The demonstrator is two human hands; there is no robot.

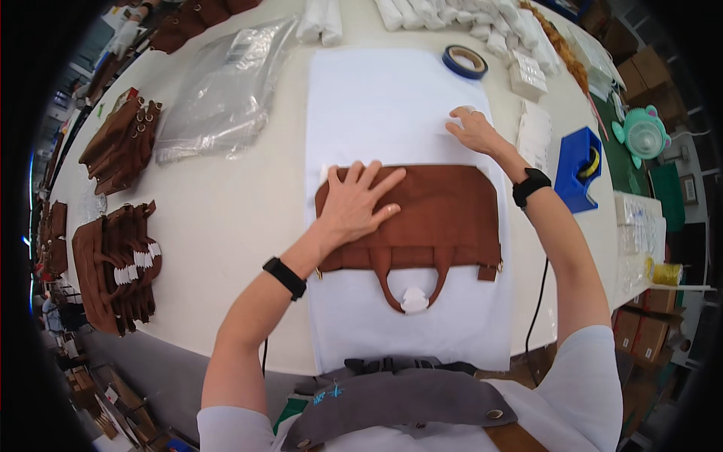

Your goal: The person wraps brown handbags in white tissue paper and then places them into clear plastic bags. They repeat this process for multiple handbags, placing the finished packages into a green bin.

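A brown handbag (444, 203) lies flat on a long white sheet (384, 90), its two handles (382, 279) toward me. White wrapping (414, 300) sits around the handles' near end. My left hand (352, 205) rests on the bag's upper left part, fingers spread and palm down. Beyond the bag's far right corner, my right hand (476, 131) is over the sheet with its fingers bent inward. A faint pale patch shows by those fingertips, too indistinct to name. Farther off, a blue roll of tape (465, 62) lies at the sheet's far right edge.
Clear plastic bags (226, 90) are stacked at the far left of the table (233, 226). Brown bags (117, 264) stand in rows along the left. To the right are a blue tape dispenser (578, 169), small white packets (533, 135) and a green fan (642, 135). White wrapped bundles (452, 15) lie farthest away.
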